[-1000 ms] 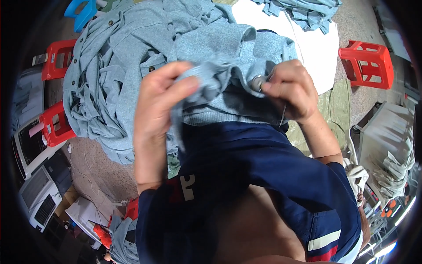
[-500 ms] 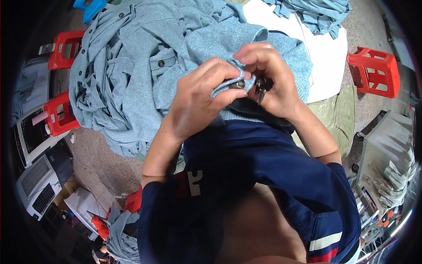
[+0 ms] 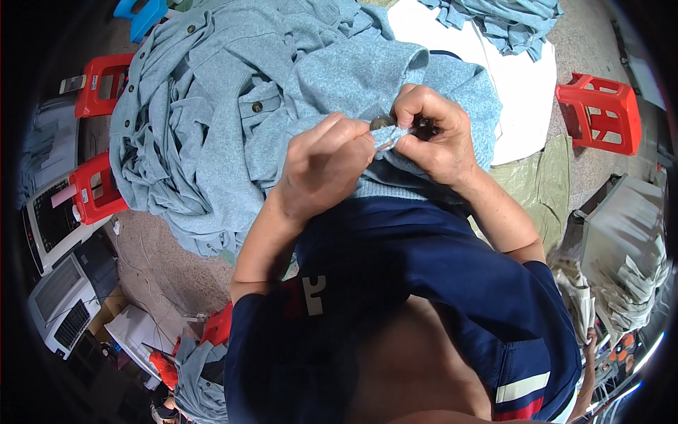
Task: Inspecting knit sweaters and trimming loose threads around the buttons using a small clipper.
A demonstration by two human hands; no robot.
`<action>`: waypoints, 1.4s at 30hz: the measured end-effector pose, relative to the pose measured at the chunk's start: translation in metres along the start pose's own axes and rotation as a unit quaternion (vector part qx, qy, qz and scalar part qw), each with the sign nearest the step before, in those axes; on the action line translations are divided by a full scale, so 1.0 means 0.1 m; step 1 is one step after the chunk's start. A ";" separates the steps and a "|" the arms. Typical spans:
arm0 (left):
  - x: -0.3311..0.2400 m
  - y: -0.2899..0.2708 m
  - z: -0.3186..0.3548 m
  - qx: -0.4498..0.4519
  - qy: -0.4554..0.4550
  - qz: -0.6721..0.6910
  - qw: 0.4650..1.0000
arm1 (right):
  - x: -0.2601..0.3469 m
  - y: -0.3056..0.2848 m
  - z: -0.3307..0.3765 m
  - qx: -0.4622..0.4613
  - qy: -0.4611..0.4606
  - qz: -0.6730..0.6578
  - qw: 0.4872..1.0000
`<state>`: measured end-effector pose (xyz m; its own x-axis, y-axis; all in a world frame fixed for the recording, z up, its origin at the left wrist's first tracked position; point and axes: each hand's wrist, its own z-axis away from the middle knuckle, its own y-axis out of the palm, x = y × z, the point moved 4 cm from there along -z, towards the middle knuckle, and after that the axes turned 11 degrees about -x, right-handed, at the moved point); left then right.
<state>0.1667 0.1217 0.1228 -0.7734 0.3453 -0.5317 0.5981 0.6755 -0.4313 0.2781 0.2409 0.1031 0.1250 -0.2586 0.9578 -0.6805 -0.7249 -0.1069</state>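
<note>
Left hand: your left hand [image 3: 325, 162] is curled nearly closed, fingertips pinching an edge of knit.
Right hand: your right hand [image 3: 441, 138] is half curled, thumb and forefinger on that same edge; a small dark object [image 3: 425, 128] sits in the palm, too hidden to identify.
Cardigan: one blue-grey cardigan [image 3: 452, 81] between your hands, ribbed hem against your navy clothing; one button [image 3: 382, 123] beside the pinch.
In the way: your own fingers cover much of the edge; the cardigan pile [image 3: 212, 106] crowds your left, layers too tangled to count.
Stools: three red stools plain, two left, one right [image 3: 625, 116]; one blue stool [image 3: 145, 20], part cut off.
Phone: one, on the upper-left red stool [image 3: 90, 92].
Sheets: one white [image 3: 522, 106], one olive [image 3: 540, 194], both right.
Other person: one arm [image 3: 585, 378], lower right.
</note>
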 end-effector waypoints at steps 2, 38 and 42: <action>0.03 0.04 0.04 0.000 0.019 -0.011 1.000 | -0.02 0.02 0.02 -0.031 0.008 0.008 0.999; 0.03 0.01 -0.15 0.039 -0.464 0.247 0.850 | 0.36 -0.13 0.19 -0.087 -0.406 0.198 0.888; 0.02 -0.03 -0.14 0.081 -0.444 0.231 0.862 | 0.25 -0.08 0.18 -0.079 -0.375 0.187 0.905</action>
<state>0.1606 0.1298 0.1333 -0.0226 -0.1308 -0.9912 0.8761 0.4751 -0.0826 0.2998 0.2285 0.1227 0.2793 -0.8699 0.4065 -0.8640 -0.4124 -0.2888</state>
